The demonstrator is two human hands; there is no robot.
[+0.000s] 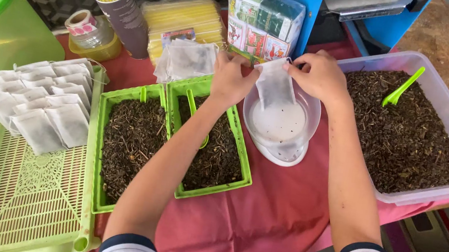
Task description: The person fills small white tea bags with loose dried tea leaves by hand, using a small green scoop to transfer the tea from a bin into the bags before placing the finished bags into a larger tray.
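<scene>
Fingers of both hands pinched the top edge of a small white filter bag [275, 86], my left hand [231, 80] at its left corner and my right hand [319, 75] at its right, thumbs and forefingers closed on the paper. The bag hung upright just over a white bowl [281, 131] on the red cloth [257, 222]. Beside the bowl sat two green trays of dried leaves [213, 154], and right of it a clear tub of leaves [411, 136] with a green scoop [402, 88]. Filled bags [49, 100] lay stacked on a green slotted tray [19, 189], well apart.
</scene>
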